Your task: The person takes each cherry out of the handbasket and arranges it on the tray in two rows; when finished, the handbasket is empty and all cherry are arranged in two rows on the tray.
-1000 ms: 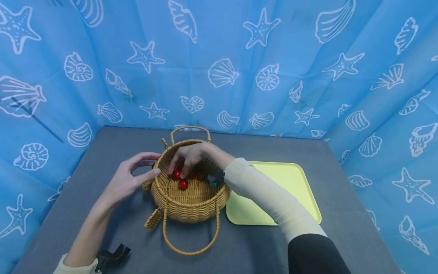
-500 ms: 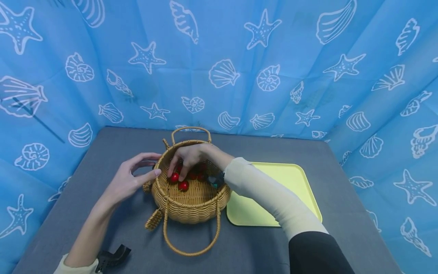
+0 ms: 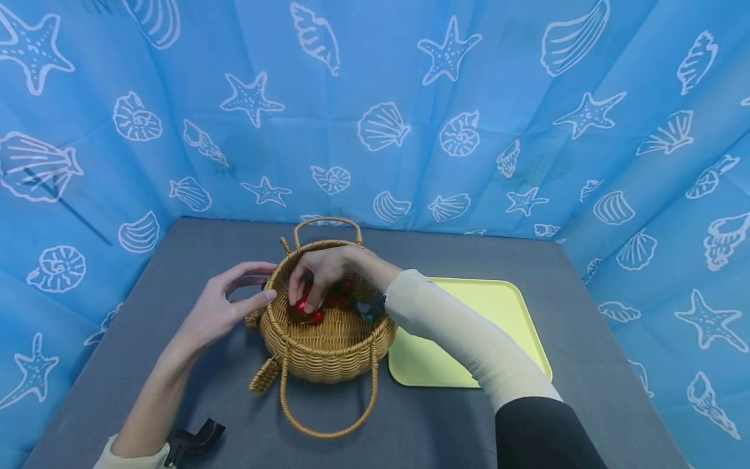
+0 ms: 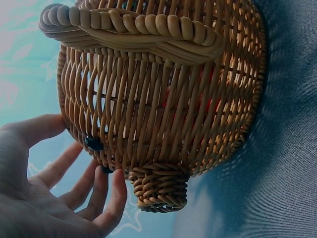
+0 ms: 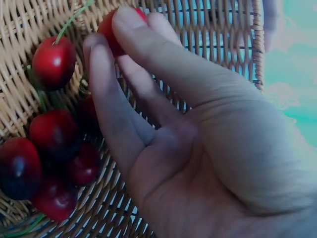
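Note:
Inside a round wicker basket (image 3: 328, 371), my right hand (image 3: 325, 270) pinches a red cherry (image 5: 107, 29) between thumb and fingers, low over the woven bottom. A second cherry (image 5: 53, 63) with a green stem lies just beside the fingertips. Several more dark red cherries (image 5: 54, 133) are clustered by the palm in the right wrist view. My left hand (image 3: 225, 303) is at the basket's left side, its fingers spread and fairly straight. Those fingertips touch the outer wall near a dark bead (image 4: 93, 144) and a woven stub (image 4: 159, 188).
A pale yellow tray (image 3: 480, 299) lies right of the basket, partly under my right forearm. One basket handle (image 3: 328, 435) droops toward me; the other handle (image 3: 325, 219) stands at the back. Blue shell-print curtains (image 3: 375, 163) surround the grey table (image 3: 433, 423).
The right hand's fingers have closed on a cherry, shifting slightly nearer the cherry beside it. The left hand and the basket stay where they were.

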{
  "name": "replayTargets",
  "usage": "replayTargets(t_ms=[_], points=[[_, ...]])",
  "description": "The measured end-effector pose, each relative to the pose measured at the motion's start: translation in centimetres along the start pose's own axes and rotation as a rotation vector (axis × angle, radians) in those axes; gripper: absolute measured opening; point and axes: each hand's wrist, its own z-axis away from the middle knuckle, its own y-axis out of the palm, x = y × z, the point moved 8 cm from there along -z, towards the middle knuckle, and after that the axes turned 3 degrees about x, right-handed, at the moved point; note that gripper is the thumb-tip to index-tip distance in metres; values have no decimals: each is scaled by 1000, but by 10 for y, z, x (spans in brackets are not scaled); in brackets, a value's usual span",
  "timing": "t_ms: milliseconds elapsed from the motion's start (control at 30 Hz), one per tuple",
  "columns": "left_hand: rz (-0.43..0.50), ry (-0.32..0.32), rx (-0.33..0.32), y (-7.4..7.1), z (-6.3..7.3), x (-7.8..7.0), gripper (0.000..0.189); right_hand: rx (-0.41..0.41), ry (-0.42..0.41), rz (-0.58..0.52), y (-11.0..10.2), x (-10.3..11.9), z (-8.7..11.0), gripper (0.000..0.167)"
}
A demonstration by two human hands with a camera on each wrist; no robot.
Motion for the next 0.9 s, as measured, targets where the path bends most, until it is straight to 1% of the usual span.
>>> replayTargets(t_ms=[133, 233, 367, 433, 533, 667, 833, 900], points=[[6, 3, 2, 1, 0, 0, 48, 80, -25, -65, 4, 3, 5, 34], [6, 2, 2, 1, 0, 1, 48, 132, -39, -76, 5, 9, 13, 35], [3, 1, -3, 0, 0, 0, 48, 170, -74, -70, 1, 22, 24, 35], [4, 3, -4, 0, 0, 0, 47, 171, -104, -55, -3, 31, 30, 35], [9, 3, -3, -1, -1, 1, 48, 144, -166, -25, -11, 43, 42, 35], [12, -3, 0, -1, -1, 0, 48, 76, -244, -7, -24, 55, 63, 34], [12, -14, 1, -1, -1, 1, 48, -20, -322, 11, -40, 61, 95, 31], [12, -14, -1, -1, 0, 1, 48, -61, -331, 12, -46, 59, 107, 31]])
